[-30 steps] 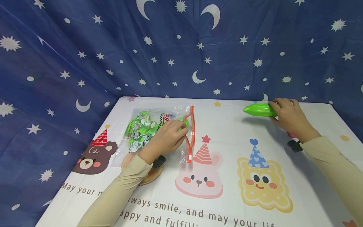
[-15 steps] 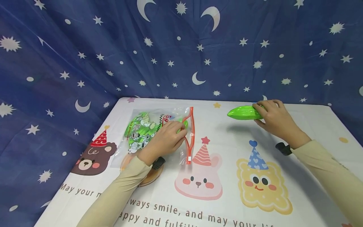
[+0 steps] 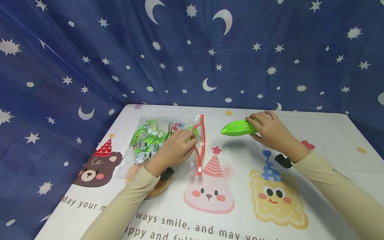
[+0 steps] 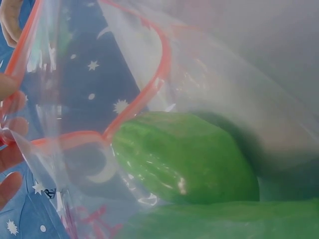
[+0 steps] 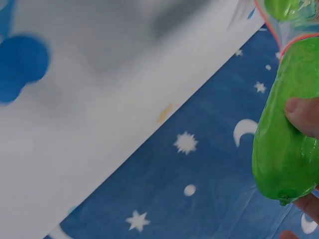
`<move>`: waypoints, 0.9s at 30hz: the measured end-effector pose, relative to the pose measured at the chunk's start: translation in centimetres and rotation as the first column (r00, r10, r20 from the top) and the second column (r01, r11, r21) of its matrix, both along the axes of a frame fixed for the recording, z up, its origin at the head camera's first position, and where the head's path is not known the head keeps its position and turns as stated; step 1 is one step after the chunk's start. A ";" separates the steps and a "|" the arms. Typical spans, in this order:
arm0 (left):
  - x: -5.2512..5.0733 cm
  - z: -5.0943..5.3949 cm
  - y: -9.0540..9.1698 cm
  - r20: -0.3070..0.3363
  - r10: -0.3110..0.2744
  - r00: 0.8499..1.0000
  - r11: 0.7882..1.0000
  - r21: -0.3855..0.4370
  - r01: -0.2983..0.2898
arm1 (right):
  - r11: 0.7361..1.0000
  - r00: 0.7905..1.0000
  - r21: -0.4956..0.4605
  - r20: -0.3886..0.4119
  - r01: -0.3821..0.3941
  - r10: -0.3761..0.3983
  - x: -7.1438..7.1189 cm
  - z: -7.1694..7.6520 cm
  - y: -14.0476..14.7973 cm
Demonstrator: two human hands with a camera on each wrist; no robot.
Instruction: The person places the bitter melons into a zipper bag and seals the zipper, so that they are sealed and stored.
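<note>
My left hand [image 3: 176,146] pinches the red zip edge of a clear printed zip bag [image 3: 153,130] lying at the left of the table. The left wrist view shows its mouth parted and a green toy vegetable [image 4: 184,159] inside, with another green shape below it. My right hand [image 3: 271,133] holds a long, shiny green toy cucumber [image 3: 235,128] by its blunt end, above the table and right of the bag. Its pointed end faces the bag's mouth, with a gap between. A thumb [image 5: 304,117] presses on the cucumber in the right wrist view.
A white tablecloth [image 3: 240,220] with printed cartoon figures and lettering covers the table. Behind and to the left hangs a blue curtain [image 3: 180,50] with stars and moons. Each wrist carries a small black camera.
My right hand has carried the toy cucumber leftward and slightly nearer, from the table's far right toward the bag. The left hand keeps its grip on the bag in nearly the same place.
</note>
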State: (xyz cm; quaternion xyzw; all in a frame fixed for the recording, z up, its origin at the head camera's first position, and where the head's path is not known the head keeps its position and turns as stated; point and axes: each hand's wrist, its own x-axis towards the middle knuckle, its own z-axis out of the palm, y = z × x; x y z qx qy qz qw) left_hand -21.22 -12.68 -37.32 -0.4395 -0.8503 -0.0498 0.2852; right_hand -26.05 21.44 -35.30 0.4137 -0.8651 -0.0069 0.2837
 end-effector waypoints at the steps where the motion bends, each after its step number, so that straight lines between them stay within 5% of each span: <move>1: 0.0 0.0 0.0 0.001 0.001 1.000 1.000 0.000 -0.001 | 1.000 1.000 0.006 0.002 -0.004 0.004 0.0 -0.1 -0.3; 27: -0.1 -0.1 0.0 0.005 -0.013 1.000 1.000 0.009 0.013 | 0.990 0.990 0.030 0.034 -0.137 0.136 -0.6 -1.4 -6.5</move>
